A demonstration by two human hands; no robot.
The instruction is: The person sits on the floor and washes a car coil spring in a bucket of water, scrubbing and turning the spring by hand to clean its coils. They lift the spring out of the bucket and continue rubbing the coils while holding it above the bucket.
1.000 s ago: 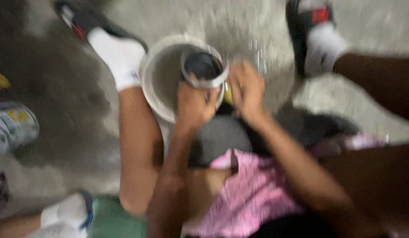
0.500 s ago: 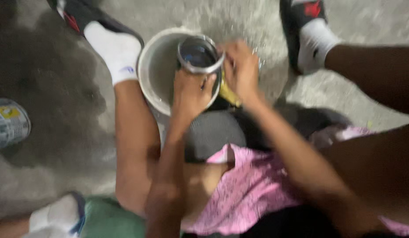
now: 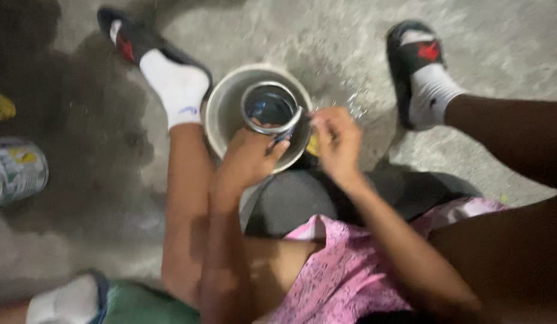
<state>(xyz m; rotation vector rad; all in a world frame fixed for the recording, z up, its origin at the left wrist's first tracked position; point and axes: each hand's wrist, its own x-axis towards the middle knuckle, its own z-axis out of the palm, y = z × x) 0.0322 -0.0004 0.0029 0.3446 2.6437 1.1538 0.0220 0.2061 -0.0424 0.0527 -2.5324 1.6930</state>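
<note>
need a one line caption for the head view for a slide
Seen from above, the left hand holds a metal cup over a pale bowl on wet concrete, the right hand beside it.

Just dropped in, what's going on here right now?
A person seated on a wet concrete floor holds a small metal cup in the left hand, over a larger metal bowl between their feet. The right hand is at the cup's rim, with something yellow just under it. A can lies at the left.
</note>
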